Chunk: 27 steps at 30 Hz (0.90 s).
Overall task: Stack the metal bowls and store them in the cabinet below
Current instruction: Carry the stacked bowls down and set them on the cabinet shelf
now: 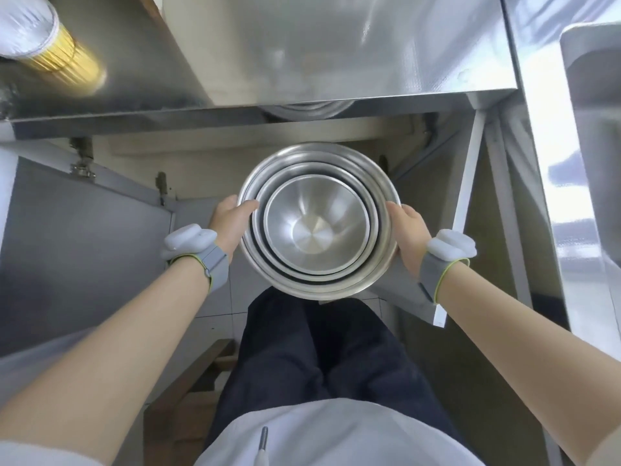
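A stack of nested metal bowls hangs in the air in front of the open cabinet below the counter, three rims visible one inside another. My left hand grips the outer bowl's left rim, thumb over the edge. My right hand holds the right rim from the outside. Both wrists wear grey bands with white pads. The cabinet opening lies just beyond the bowls, under the steel counter edge; its inside is mostly hidden.
The steel counter fills the top, with a gold cylinder at the left. Grey cabinet doors stand open at left and right. A round metal rim peeks under the counter edge. My legs and a wooden stool are below.
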Tool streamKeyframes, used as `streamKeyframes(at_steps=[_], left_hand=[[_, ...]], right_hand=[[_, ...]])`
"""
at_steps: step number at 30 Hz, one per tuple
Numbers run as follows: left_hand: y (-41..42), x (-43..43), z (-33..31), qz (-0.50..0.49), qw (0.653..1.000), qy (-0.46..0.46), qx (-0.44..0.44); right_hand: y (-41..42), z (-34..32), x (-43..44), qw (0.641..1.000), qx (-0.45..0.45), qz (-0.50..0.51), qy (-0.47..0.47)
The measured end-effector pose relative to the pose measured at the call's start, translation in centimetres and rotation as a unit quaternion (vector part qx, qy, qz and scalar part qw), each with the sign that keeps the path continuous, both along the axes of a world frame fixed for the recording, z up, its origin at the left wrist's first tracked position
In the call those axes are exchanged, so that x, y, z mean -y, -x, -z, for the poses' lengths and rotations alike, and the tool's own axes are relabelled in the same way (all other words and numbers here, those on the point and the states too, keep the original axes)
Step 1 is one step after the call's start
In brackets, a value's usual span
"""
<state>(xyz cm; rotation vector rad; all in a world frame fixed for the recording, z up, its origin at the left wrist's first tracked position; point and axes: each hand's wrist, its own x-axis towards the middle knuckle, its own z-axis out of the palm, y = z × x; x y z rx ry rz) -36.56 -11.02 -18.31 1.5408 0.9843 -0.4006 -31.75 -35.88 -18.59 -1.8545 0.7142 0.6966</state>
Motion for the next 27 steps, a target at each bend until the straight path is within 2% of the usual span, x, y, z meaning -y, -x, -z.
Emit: streamKeyframes(at_steps=[8,18,27], left_hand=[[-2.3,-1.7,6.9,-0.016,0.999,-0.025,-0.012],[-5.0,-4.1,14.7,-0.054,0.997,-0.033,0.053],[-7.4,-4.9,17.0,-0.026,0.994,-0.01,0.11]], right_hand=[[-2.9,7.0,-2.6,1.0,-0.014,0.006,0.003],[-5.7,15.7,-5.2,0.998,0.047,0.033,-0.015],[-8.2,17.8,-5.5,0.992,0.114,0.059,-0.014]])
